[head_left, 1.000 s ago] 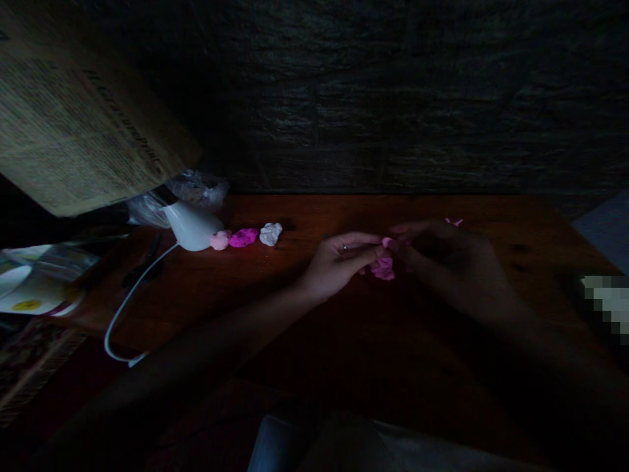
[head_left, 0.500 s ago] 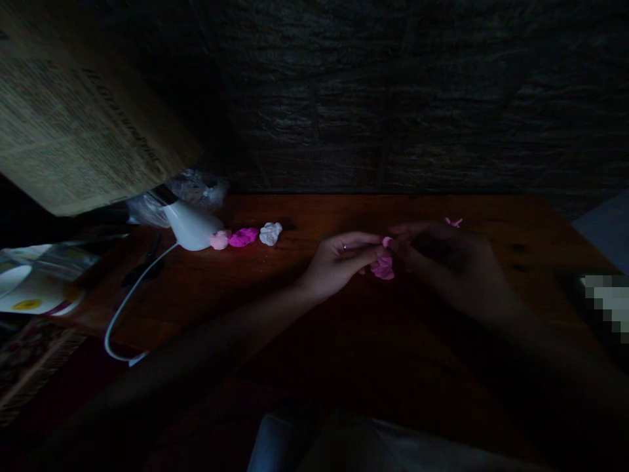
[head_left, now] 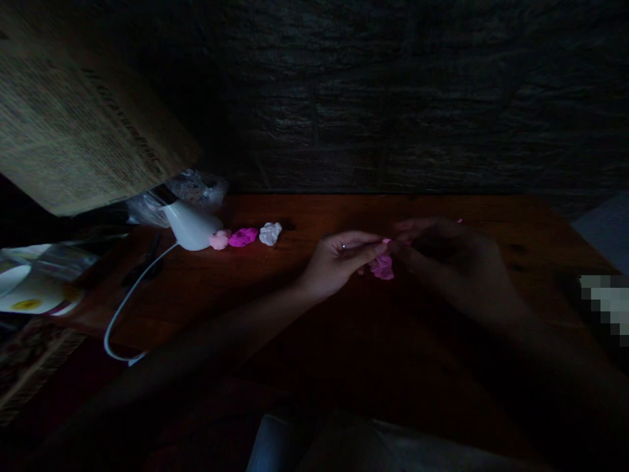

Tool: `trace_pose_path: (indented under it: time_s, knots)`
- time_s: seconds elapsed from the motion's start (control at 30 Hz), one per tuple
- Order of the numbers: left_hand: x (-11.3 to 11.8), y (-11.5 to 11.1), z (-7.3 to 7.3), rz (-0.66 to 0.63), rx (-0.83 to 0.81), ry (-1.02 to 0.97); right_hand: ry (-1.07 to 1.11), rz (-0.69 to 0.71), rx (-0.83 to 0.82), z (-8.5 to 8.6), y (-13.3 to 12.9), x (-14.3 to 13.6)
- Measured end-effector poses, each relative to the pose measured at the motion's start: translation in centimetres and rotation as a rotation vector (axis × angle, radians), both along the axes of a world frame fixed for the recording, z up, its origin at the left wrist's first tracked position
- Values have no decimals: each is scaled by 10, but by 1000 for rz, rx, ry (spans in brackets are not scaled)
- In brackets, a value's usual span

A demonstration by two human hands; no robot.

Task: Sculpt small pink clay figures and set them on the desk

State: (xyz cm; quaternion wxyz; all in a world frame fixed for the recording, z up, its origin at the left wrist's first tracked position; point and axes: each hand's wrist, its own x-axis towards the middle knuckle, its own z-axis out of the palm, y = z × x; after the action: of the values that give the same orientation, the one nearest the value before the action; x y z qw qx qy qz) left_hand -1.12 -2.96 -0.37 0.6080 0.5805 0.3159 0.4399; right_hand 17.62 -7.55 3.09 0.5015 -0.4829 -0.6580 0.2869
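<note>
Over the dim wooden table, my left hand (head_left: 330, 263) is closed in a pinch, a ring on one finger. Its fingertips hold a small bit of pink modelling clay (head_left: 386, 242). My right hand (head_left: 455, 265) meets it from the other side, thumb and finger pinched against the same bit. Just below the fingertips shows a crumpled pink clay lump (head_left: 382, 267); whether it hangs from the fingers or lies on the table I cannot tell. Behind my right hand a tiny pink scrap (head_left: 460, 221) peeks out, mostly covered.
Left of my hands lie a white lump (head_left: 270, 233), a magenta lump (head_left: 243, 236) and a light pink lump (head_left: 220, 239). They sit by a white lamp base (head_left: 190, 226) with a cable (head_left: 109, 328). A newsprint-patterned shade (head_left: 98, 118) hangs above; a dark wall (head_left: 344, 98) stands behind.
My right hand has shifted slightly right and toward me, covering more of the pink scrap behind it. My left hand stays nearly in place, still pinching the clay.
</note>
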Motion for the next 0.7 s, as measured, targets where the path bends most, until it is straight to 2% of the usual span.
trace_pose_path:
  time_s: [0.2,0.33,0.7]
  knots:
    - [0,-1,2,-6,-5,-6,12,-17,-8,-1,0,1]
    - [0,-2,4,2,1,-5,70,19,-22,0,-1,0]
    - [0,-4,9,87,42,15,41,-19,-58,0,0,-3]
